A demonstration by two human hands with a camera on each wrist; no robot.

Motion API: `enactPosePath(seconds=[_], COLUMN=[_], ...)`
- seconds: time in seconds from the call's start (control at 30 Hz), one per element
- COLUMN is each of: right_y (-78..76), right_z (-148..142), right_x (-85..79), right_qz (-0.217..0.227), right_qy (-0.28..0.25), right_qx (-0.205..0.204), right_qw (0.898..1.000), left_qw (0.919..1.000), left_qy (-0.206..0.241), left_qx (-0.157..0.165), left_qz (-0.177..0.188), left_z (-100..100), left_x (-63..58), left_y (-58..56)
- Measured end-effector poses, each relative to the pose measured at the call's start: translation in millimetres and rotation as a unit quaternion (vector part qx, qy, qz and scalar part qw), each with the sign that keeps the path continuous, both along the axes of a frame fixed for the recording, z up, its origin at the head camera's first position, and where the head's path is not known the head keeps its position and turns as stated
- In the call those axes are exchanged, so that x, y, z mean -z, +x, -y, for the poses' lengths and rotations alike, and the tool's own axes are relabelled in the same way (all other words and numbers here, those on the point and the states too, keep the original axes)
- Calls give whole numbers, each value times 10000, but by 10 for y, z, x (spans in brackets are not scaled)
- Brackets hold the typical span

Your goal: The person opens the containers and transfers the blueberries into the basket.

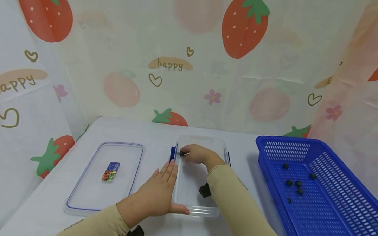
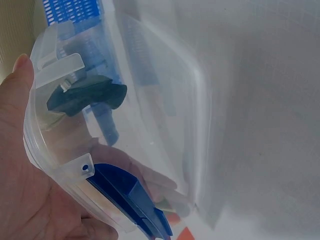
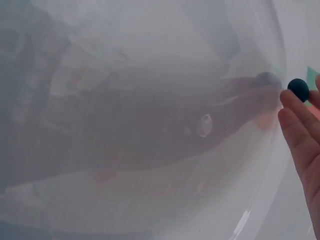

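Note:
A clear plastic box (image 1: pixel 200 211) with blue side latches stands on the white table. Inside its far left part, my right hand (image 1: pixel 200 155) pinches a small dark ball (image 3: pixel 298 90) between thumb and fingertips. My left hand (image 1: pixel 155 192) rests against the box's left side, fingers straight along the wall and thumb at the near left corner. Through the clear wall in the left wrist view, a blue latch (image 2: pixel 127 197) hangs beside the left hand. No other ball shows in the box, though the right forearm covers part of it.
On the right, a blue perforated basket (image 1: pixel 277 206) holds several dark balls (image 1: pixel 298 183). A clear lid (image 1: pixel 87 194) with a blue seal and a colourful label (image 1: pixel 111 171) lies at the left. Behind the table hangs a strawberry-print cloth (image 1: pixel 206 76).

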State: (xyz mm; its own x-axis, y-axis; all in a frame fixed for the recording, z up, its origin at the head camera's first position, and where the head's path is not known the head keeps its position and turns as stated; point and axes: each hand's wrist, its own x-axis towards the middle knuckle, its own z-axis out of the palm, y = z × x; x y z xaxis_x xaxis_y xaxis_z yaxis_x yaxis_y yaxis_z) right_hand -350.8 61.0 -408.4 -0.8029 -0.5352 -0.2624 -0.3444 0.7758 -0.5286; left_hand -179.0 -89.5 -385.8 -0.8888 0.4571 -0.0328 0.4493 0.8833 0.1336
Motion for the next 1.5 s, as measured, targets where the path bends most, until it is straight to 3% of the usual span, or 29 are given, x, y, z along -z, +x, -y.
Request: enactPosePath(seconds=[0.2,0.37,0.53,0.7,0.83,0.93,1.27,1.5], right_y=[4,7,39,76,111,142,372,632], right_z=[26,44,33,-67,-234,-417,-1294,-1939], right_x=[-2,-49,-160,-334,-509,-654,-1236,-1444], right_qz=[324,887,1169,1168,1018,763,128,-289], right_qy=[-492,-1383,-1879,-2244,-2434,-2361,-2672,-2187], right_qx=[375,736,625,549,635,653,335,471], right_qw=[9976,9837,9732,9659,9625,9665,9630,9742], left_qw=[10000,10000,10000,10000,9999,9999,9996,9996], left_qy=[-33,-75,-47,-15,-8,17,-9,-84], left_qx=[21,-3,-40,-60,-94,-108,-191,-148], left_qz=[19,37,72,68,70,79,205,205], left_z=[-9,-13,-15,-33,-45,-44,-48,-65], left_x=[-11,-14,-30,-41,-34,-23,-36,-59], left_y=[3,4,2,0,-2,-3,15,13])
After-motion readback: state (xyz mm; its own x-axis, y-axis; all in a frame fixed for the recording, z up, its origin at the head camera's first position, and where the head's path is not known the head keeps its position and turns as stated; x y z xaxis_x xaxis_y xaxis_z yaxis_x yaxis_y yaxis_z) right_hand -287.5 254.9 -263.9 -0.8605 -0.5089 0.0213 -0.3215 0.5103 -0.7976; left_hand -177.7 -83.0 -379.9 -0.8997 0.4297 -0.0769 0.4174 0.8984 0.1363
